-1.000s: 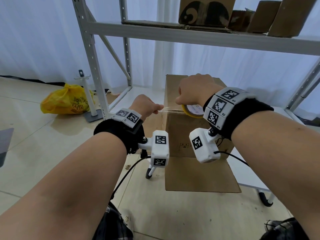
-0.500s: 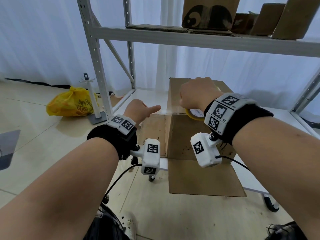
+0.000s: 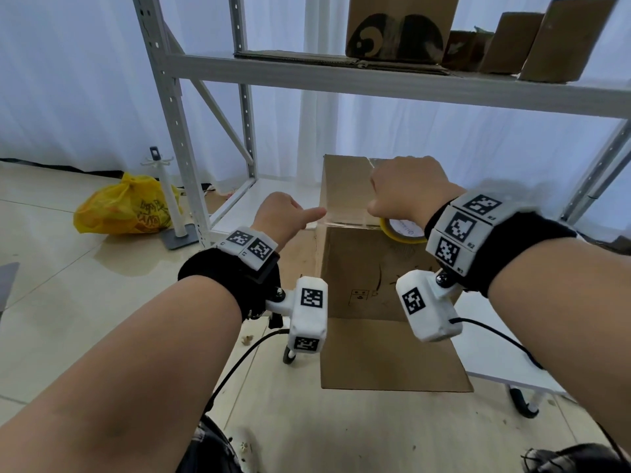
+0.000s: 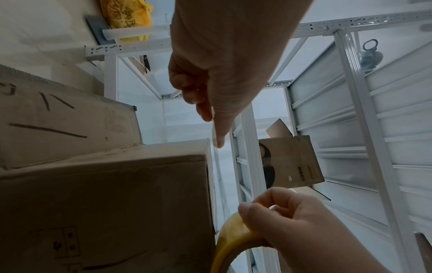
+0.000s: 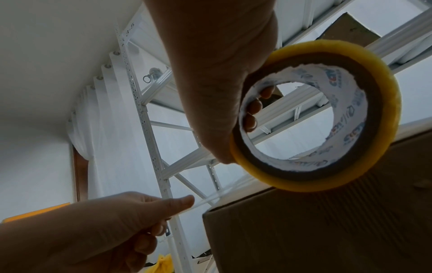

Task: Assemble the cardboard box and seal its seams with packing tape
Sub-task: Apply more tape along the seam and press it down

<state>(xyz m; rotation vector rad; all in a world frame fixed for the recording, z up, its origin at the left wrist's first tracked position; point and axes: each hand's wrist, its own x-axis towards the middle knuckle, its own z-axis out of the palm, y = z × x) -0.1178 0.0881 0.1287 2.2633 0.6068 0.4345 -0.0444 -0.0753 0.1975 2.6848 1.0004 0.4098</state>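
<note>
**Entry: tape strip drawn over box top edge**

- Fingers (image 5: 251,121), right hand: curled through the core of the tape roll (image 5: 315,116), thumb on the outer yellow rim; firm hold. Roll was held on edge at the box's near top edge, approx. touching the cardboard.
- Right hand (image 3: 406,189): knuckles up, above the top of the box, roll hanging below the palm.
- Left hand (image 3: 283,218): thumb straight and pointing toward the box, other fingers curled under; thumb and forefinger pinched the free end of the tape strip (image 5: 210,197). Hand sat just beside the box's left top corner, not touching it.
- Tape strip: clear, thin, stretched taut btwn left thumb and roll, running along and just over the box's near top edge. Whether it had stuck to the cardboard yet: cannot tell.
- Cardboard box (image 3: 362,268): standing upright on the floor under the hands, top flaps folded shut, one bottom flap lying open toward the person. Small printed marks on near face.
- Shelf rack (image 3: 375,80): white metal, behind the box; several cardboard pieces on its upper shelf.
- Yellow bag (image 3: 126,209): on the floor, well left of the box, next to a white stand (image 3: 167,203).
- Wrist units: black bands w/ marker tags, both arms.
</note>
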